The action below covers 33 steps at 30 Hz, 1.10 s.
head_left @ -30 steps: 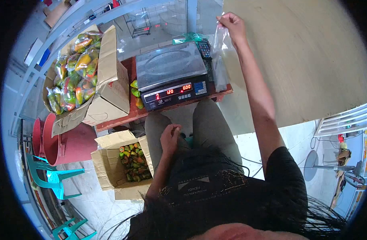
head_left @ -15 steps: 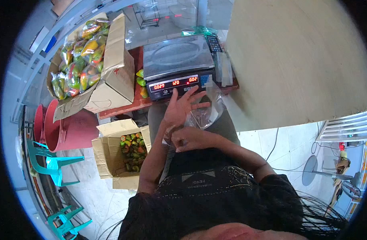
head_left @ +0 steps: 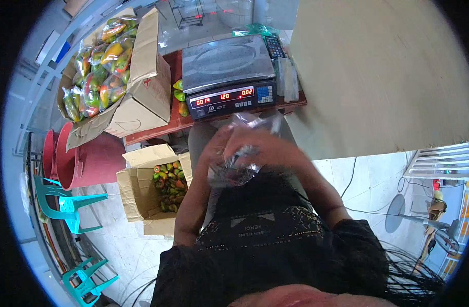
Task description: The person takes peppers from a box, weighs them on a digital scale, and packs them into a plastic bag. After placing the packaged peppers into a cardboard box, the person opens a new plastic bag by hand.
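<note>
A crumpled clear plastic bag (head_left: 244,153) is bunched between my two hands, just in front of the digital scale (head_left: 227,71). My left hand (head_left: 215,149) closes on the plastic from the left. From the other side, my right hand (head_left: 262,146) is curled over it. Motion blurs the fingers of both hands, and part of the bag is hidden under them. Red digits on the scale read 0.014, 1.20 and 0.02, and its metal pan carries nothing.
Left of the scale, an upper cardboard box (head_left: 142,97) holds bagged peppers (head_left: 99,82). A few loose peppers (head_left: 180,97) lie on the red table (head_left: 155,132). Below stands an open box (head_left: 137,192) of loose peppers. A tan board (head_left: 377,77) blocks the right side.
My left hand, spread open before, has drawn back and closed on the plastic. The right hand has moved up and forward beside it. The scale's first reading went from 0.029 to 0.014.
</note>
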Motion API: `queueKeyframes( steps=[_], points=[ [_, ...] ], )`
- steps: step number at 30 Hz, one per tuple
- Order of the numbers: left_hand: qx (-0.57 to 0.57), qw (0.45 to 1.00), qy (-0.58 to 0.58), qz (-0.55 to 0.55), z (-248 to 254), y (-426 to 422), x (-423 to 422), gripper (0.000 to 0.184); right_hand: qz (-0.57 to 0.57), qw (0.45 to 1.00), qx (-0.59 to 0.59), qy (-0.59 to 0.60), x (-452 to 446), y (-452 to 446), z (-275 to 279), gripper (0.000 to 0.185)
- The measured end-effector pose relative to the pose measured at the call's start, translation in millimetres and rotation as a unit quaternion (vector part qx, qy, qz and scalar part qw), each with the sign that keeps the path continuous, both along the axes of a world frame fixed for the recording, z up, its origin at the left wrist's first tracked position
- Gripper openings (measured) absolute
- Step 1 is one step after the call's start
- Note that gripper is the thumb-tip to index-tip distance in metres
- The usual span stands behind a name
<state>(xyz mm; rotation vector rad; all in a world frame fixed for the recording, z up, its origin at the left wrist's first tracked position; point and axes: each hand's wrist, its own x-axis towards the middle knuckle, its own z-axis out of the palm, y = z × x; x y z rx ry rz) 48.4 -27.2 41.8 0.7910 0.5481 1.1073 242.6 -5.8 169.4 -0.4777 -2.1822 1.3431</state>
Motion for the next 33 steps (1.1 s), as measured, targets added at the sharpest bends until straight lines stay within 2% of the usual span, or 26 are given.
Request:
queueKeyframes(
  steps=[1,2,3,6,9,12,14,18,21,24,27,30,33],
  points=[
    [-0.03,1.0,-0.002,0.002,-1.5,6.0,-6.4,0.039,-0.053,0.998,-0.029,0.006,18.7,11.3,12.0,0.025],
    [-0.06,0.998,-0.005,0.004,-2.9,16.2,-11.8,0.04,-0.144,0.976,-0.106,0.121,34.2,18.2,8.4,0.028],
    [-0.09,0.996,-0.009,0.006,-3.5,21.7,-14.7,0.042,-0.23,0.928,-0.18,0.231,45.3,24.0,1.1,0.032],
    [-0.122,0.982,-0.144,0.018,12.6,18.7,-13.3,0.046,-0.39,0.905,-0.139,0.099,55.6,38.3,-27.8,0.039],
    [-0.126,0.977,-0.173,0.002,19.9,20.0,-10.5,0.046,-0.298,0.906,-0.273,0.126,43.8,31.5,-55.2,0.037],
    [-0.082,0.979,-0.187,-0.025,30.8,17.9,-13.8,0.046,-0.221,0.92,-0.287,0.152,36.2,30.3,-58.5,0.029],
    [-0.094,0.984,-0.152,0.003,22.9,19.0,-16.1,0.046,-0.272,0.917,-0.255,0.143,33.1,32.6,-62.5,0.022],
    [-0.124,0.985,-0.11,0.044,28.9,19.2,-8.9,0.045,-0.339,0.918,-0.183,0.096,32.2,33.5,-57.7,0.021],
    [-0.05,0.998,0.011,0.021,19.4,21.8,-12.1,0.047,-0.338,0.927,-0.144,0.079,33.8,32.1,-54.5,0.02],
    [-0.028,0.998,0.047,0.022,16.8,20.2,-12.3,0.049,-0.338,0.916,-0.171,0.135,31.8,31.5,-56.5,0.018],
    [-0.045,0.996,0.079,0.019,14.8,20.0,-16.5,0.048,-0.352,0.915,-0.166,0.11,26.7,27.7,-48.9,0.018],
    [-0.028,0.983,0.176,0.035,21.0,19.5,-20.4,0.045,-0.36,0.918,-0.147,0.082,28.3,24.5,-49.3,0.017],
    [0.037,0.978,0.203,0.037,19.7,26.2,-26.9,0.046,-0.365,0.922,-0.114,0.057,31.3,27.0,-53.6,0.016]
  ],
)
